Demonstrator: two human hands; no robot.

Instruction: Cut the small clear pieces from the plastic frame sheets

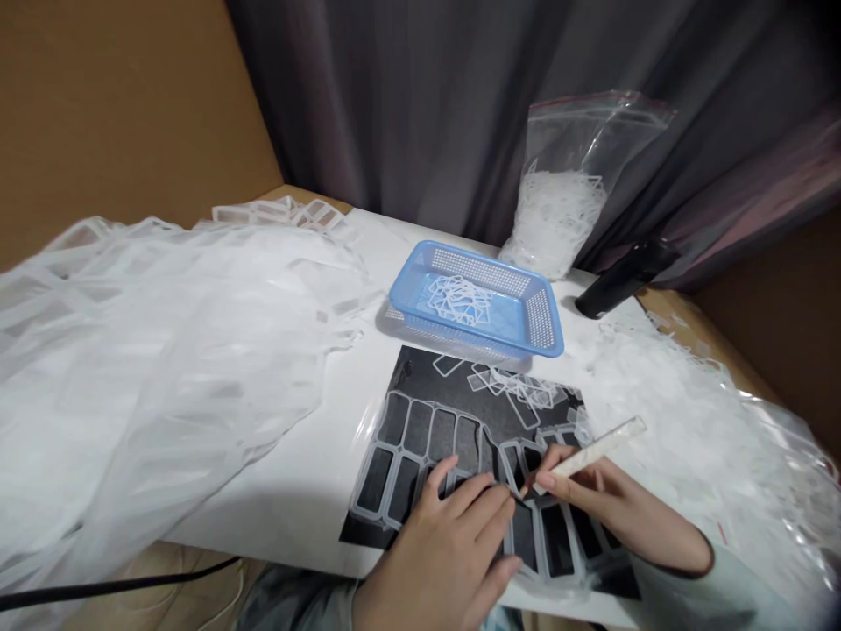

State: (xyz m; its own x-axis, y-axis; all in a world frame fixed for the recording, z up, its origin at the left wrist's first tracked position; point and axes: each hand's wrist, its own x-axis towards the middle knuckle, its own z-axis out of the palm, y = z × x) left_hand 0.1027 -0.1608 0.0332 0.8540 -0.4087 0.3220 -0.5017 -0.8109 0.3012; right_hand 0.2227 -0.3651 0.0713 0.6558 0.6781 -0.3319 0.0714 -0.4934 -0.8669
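Head view, and we're right on the action: the right hand (584, 486) is pinched closed around a slim translucent pen-like craft knife (608, 445), its tip down among the frames, though the blade is too small to make out for sure. The left hand (437, 561) lies open, fingers spread, pressing on a black sheet of clear rounded-rectangle film frames (420, 456) just beside that tip. Risky spot! One slip of the tip could tear a thin frame or nick those left fingers, and the loose offcuts (512, 386) at the far end of the sheet could snag. Room to move? Tight on both sides: a billowing heap of clear film scrap (164, 350) crowds the left, another heap of clear film scrap (696, 412) the right, and a blue mesh-walled plastic basket (477, 302) sits just past the sheet's far edge, where a wide swing could catch it
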